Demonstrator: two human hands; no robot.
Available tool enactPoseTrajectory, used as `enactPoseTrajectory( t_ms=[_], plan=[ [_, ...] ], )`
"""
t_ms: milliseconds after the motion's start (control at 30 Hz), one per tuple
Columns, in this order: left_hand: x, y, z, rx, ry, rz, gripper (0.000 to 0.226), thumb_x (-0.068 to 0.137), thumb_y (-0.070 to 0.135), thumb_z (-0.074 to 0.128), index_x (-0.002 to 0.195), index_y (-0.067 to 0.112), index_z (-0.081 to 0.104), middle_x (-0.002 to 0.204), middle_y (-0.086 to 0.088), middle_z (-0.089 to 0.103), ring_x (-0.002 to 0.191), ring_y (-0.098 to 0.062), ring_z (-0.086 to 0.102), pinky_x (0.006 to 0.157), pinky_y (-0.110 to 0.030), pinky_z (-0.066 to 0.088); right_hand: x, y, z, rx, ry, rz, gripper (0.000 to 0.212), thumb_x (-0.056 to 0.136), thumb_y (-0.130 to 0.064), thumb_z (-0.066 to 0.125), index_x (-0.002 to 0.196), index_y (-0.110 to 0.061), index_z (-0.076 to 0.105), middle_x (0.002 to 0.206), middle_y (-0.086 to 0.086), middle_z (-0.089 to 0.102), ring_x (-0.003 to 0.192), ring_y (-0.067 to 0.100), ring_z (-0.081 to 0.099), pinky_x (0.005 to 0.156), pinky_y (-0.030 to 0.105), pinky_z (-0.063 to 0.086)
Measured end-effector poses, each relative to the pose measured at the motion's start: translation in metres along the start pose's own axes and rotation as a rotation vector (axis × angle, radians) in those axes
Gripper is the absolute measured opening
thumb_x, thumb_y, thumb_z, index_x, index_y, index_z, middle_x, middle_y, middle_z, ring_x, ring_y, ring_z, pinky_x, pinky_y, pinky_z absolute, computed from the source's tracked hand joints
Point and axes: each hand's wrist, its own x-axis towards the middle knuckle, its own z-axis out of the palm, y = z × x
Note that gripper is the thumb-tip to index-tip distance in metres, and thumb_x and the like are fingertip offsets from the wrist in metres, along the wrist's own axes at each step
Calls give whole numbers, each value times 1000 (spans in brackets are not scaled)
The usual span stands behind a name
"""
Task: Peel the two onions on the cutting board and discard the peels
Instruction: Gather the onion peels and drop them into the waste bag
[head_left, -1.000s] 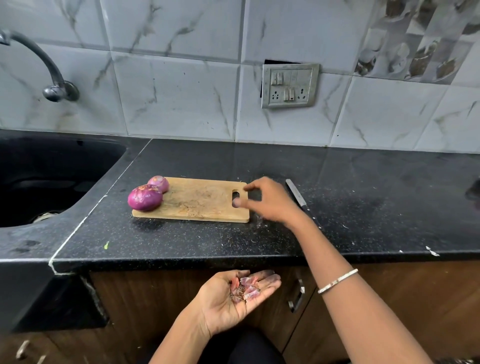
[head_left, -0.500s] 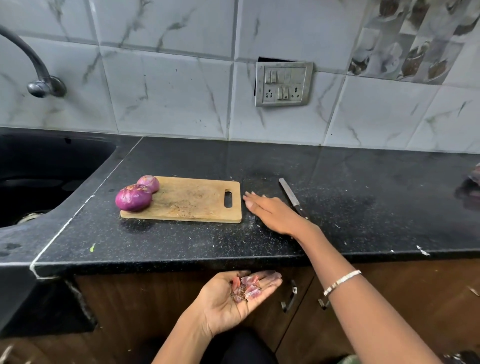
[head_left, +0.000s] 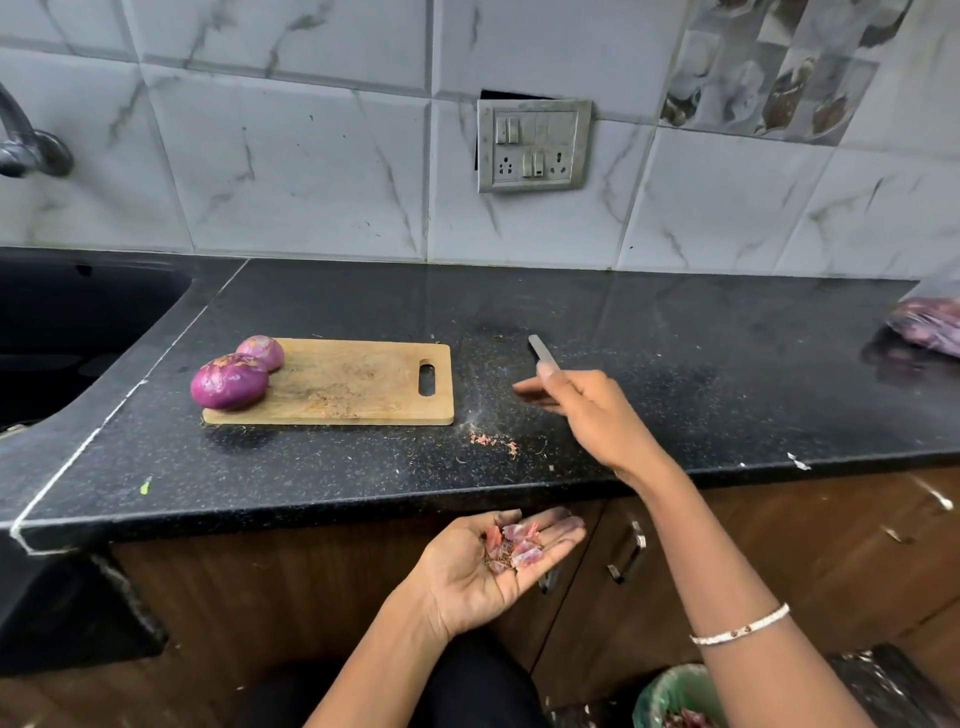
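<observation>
Sink (head_left: 78, 322) far left, and there on the near-left end of the cutting board (head_left: 358, 384) sit both onions, the big onion (head_left: 228, 382) touching the small onion (head_left: 262, 351) behind it. Peel scraps (head_left: 493, 441) lie on the counter (head_left: 675, 364) just right of the board. Below the counter edge the left hand (head_left: 483, 571) is palm-up, fingers flat, cradling peels (head_left: 511, 545). The right hand (head_left: 592, 415) hovers with fingers loose over the knife (head_left: 543, 351); contact is hard to judge. A bin (head_left: 670, 696) sits bottom right.
</observation>
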Motion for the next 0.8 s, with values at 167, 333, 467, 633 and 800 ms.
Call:
enactPoseTrajectory(
  t_ms=[167, 333, 467, 633, 800],
  plan=[
    [0, 3, 3, -9, -7, 46, 47, 93, 7, 38, 122, -28, 54, 129, -44, 56, 114, -55, 59, 110, -53, 44, -17, -2, 33, -394, -236, -86, 58, 107, -49, 28, 153, -16, 42, 157, 2, 43, 145, 10, 40, 122, 30, 24],
    [-2, 6, 1, -95, -27, 86, 55, 104, 14, 29, 96, -30, 62, 104, -43, 65, 81, -55, 71, 72, -65, 54, -29, -14, 61, -458, -329, -192, 59, 108, -51, 26, 155, -19, 38, 163, -2, 30, 153, 10, 21, 126, 34, 14],
    [-10, 8, -3, -132, -81, 104, 49, 100, 13, 34, 93, -19, 70, 99, -32, 71, 80, -44, 75, 69, -56, 61, -59, -22, 58, -281, -370, -210, 52, 109, -49, 31, 150, -21, 48, 157, -8, 41, 148, 0, 27, 124, 26, 23],
    [-19, 11, -7, -101, -59, 127, 41, 91, 7, 39, 98, -23, 65, 101, -38, 68, 81, -48, 74, 70, -58, 59, -70, -33, 47, -152, -215, -259, 40, 104, -46, 51, 109, -16, 77, 106, 0, 77, 102, 7, 70, 90, 36, 55],
    [-33, 11, -11, -97, -83, 84, 45, 96, 6, 39, 124, -26, 55, 127, -44, 57, 101, -58, 66, 87, -61, 52, -7, -36, 57, -336, -41, -265, 32, 99, -33, 63, 128, -21, 69, 125, -6, 68, 115, 7, 60, 102, 38, 49]
  ],
)
